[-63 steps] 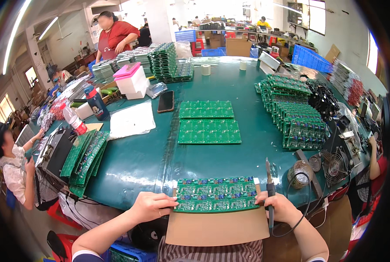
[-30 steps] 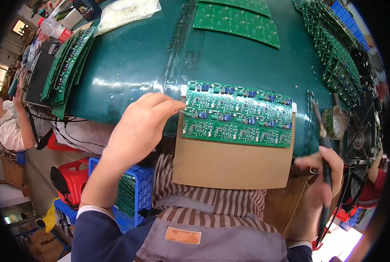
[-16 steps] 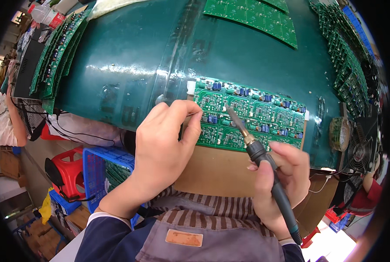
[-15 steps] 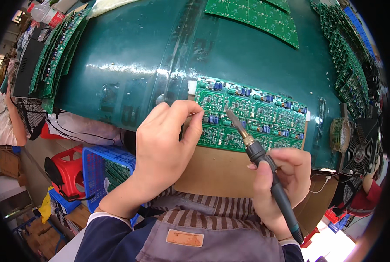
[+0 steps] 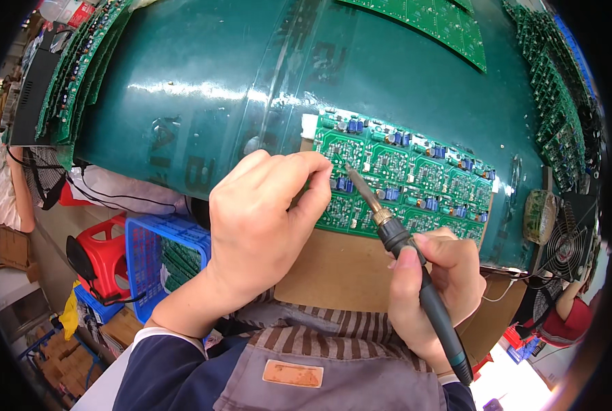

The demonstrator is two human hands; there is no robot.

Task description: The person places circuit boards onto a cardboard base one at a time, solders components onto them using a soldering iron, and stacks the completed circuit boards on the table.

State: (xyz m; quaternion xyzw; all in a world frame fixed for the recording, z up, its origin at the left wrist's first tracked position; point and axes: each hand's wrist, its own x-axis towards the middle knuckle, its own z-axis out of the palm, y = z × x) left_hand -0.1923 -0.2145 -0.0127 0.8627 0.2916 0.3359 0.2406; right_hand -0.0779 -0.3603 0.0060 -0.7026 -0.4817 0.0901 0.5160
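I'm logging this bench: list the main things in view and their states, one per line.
left hand, pinched closed
right hand, closed around the soldering iron
soldering iron, tilted, tip contact unclear
circuit board, populated, lying on the cardboard
cardboard, partly covered
blue crate, holding green boards
boards at left, leaning together
fan, running or stopped unclear

From here, I see the left hand (image 5: 261, 212) hiding part of the circuit board's (image 5: 429, 168) left edge; anything in its pinched fingertips is too small to make out. Just right of that hand, I can't tell whether the soldering iron's (image 5: 396, 238) tip touches the board. The right hand (image 5: 436, 281) covers part of the iron's handle. Well beyond both hands, the upper edge cuts off my view of the plain green panels (image 5: 432, 20).
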